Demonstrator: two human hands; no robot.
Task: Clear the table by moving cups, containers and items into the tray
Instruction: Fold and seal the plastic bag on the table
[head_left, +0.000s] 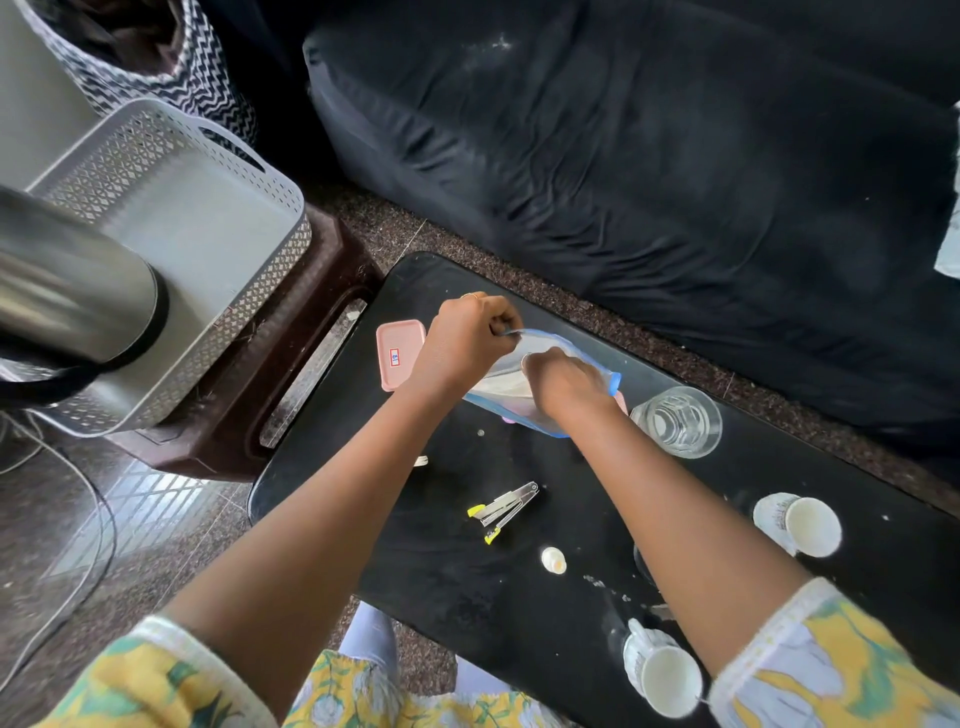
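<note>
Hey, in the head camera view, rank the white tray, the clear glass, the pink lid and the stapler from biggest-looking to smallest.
Largest first: white tray, clear glass, pink lid, stapler. Lid and stapler look close, so that pair is unsure.

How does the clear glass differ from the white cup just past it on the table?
The clear glass stands upright; the white cup appears to lie on its side, mouth toward the camera. The glass is see-through; the cup is opaque, printed outside. The glass sits close by the right hand, which holds the pouch; the cup lies well clear of it. Both look empty and rest on the black table.
</note>
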